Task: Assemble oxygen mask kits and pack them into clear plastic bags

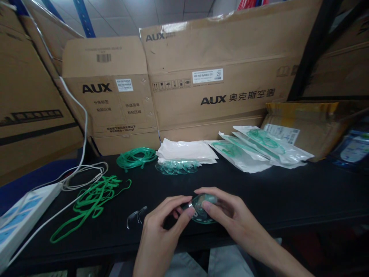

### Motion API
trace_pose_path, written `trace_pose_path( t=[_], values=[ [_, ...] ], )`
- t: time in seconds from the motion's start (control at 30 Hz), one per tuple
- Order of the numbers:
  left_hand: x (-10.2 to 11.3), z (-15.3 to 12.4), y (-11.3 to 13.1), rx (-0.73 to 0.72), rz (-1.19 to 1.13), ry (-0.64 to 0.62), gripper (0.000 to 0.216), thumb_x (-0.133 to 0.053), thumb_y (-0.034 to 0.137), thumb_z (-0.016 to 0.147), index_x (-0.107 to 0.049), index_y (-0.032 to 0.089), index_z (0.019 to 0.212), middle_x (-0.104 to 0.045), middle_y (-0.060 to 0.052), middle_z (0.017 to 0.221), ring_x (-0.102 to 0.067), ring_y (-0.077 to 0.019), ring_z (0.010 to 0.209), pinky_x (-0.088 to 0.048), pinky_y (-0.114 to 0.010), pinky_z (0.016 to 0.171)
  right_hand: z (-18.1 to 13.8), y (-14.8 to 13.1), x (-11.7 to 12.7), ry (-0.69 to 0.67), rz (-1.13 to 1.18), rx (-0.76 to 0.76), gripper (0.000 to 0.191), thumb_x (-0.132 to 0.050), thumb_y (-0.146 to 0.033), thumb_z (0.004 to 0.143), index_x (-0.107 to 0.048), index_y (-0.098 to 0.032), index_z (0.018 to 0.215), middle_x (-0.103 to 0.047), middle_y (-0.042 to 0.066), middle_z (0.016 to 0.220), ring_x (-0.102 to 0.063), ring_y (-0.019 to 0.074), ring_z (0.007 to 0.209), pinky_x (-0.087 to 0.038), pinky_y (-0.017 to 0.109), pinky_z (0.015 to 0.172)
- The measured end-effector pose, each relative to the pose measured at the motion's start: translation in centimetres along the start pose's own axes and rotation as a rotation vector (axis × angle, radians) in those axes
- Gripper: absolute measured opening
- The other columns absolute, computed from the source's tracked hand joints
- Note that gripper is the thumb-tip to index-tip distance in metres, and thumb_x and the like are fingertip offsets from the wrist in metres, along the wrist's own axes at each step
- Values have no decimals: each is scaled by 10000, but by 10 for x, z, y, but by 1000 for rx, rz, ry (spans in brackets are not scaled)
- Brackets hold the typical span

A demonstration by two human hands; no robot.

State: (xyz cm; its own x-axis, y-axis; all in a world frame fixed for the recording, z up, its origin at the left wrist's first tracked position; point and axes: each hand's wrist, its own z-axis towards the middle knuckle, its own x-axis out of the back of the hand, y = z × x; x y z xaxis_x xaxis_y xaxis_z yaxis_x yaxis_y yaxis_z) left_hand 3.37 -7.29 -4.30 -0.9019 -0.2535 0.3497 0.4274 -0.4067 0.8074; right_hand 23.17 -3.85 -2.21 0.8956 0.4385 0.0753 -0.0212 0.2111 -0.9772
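A clear green oxygen mask (pixel 198 203) is held between my two hands above the table's near edge. My left hand (pixel 170 217) pinches its left side with thumb and fingertips, by a small silvery strip. On the right, my right hand (pixel 223 207) grips the mask with the thumb on its front and fingers over the top. Parts of the mask are hidden by my fingers. Left of my left hand lie small clear curved pieces (pixel 137 216). Several more clear green masks (pixel 178 167) are nested in a row at the back, before a stack of white packets (pixel 187 151).
A coil of green tubing (pixel 137 157), tangled green straps (pixel 92 198) and a white power strip (pixel 27 211) with its cable lie to the left. Several sealed packets (pixel 259 148) lie back right. Cardboard boxes (pixel 178 100) wall the black table's (pixel 161 188) rear.
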Motion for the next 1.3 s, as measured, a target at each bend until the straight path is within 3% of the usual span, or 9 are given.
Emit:
trace_pose_path(
  t=[0.2, 0.3, 0.4, 0.47, 0.57, 0.73, 1.07, 1.3],
  values=[
    [-3, 0, -1, 9, -6, -2, 186, -757, 303, 876, -806, 254, 1049, -758, -24, 949, -662, -148, 749, -552, -215, 709, 0, -1, -1, 25, 12, 13, 365, -692, -447, 927, -717, -204, 1199, -779, 79, 1143, -733, 233, 1080, -583, 323, 950],
    [-6, -1, -4, 86, -64, 50, 246, -787, 329, 843, -767, 221, 1063, -742, -30, 926, -675, -154, 758, -570, -220, 709, 0, 0, -1, 22, 52, 18, 356, -720, -415, 915, -703, -208, 1204, -773, 75, 1151, -733, 219, 1093, -573, 310, 974],
    [-7, -1, -7, 186, -142, 93, 253, -802, 382, 828, -719, 190, 972, -723, -23, 841, -691, -162, 751, -585, -218, 693, 0, 1, -1, 14, 105, 27, 367, -749, -374, 900, -678, -225, 1228, -752, 70, 1209, -727, 204, 1112, -570, 292, 980],
    [-6, -1, -6, 190, -155, 38, 223, -767, 400, 864, -722, 186, 910, -733, -28, 841, -701, -169, 772, -585, -218, 705, 0, 3, -1, 7, 121, 48, 363, -744, -345, 909, -662, -243, 1248, -739, 56, 1235, -718, 188, 1128, -562, 276, 988],
    [-2, -2, -4, 133, -141, -66, 206, -689, 389, 932, -768, 199, 926, -755, -36, 898, -709, -183, 831, -570, -225, 745, -1, 6, -1, -9, 55, 83, 311, -718, -297, 925, -677, -245, 1229, -745, 41, 1188, -717, 183, 1109, -561, 268, 978],
    [1, -3, 1, 105, -69, -126, 201, -683, 365, 938, -792, 211, 872, -742, -24, 819, -668, -178, 773, -527, -225, 716, -1, 11, -5, 47, -203, 188, 300, -772, -273, 877, -717, -239, 1170, -763, 36, 1121, -715, 206, 1068, -548, 290, 971],
    [6, -5, 2, 123, -160, -151, 219, -719, 362, 893, -795, 197, 772, -718, -26, 739, -617, -161, 691, -491, -204, 633, -4, 10, -10, 37, -255, 211, 252, -774, -272, 882, -738, -259, 1131, -773, 20, 1127, -704, 203, 1062, -527, 271, 949],
    [2, -1, 1, 219, -89, -105, 473, -650, 470, 920, -657, 166, 558, -585, 2, 557, -513, -124, 549, -416, -197, 532, -4, 12, -10, -11, -311, 265, 286, -735, -180, 892, -708, -238, 1171, -756, 27, 1056, -700, 184, 976, -528, 267, 879]
  ],
)
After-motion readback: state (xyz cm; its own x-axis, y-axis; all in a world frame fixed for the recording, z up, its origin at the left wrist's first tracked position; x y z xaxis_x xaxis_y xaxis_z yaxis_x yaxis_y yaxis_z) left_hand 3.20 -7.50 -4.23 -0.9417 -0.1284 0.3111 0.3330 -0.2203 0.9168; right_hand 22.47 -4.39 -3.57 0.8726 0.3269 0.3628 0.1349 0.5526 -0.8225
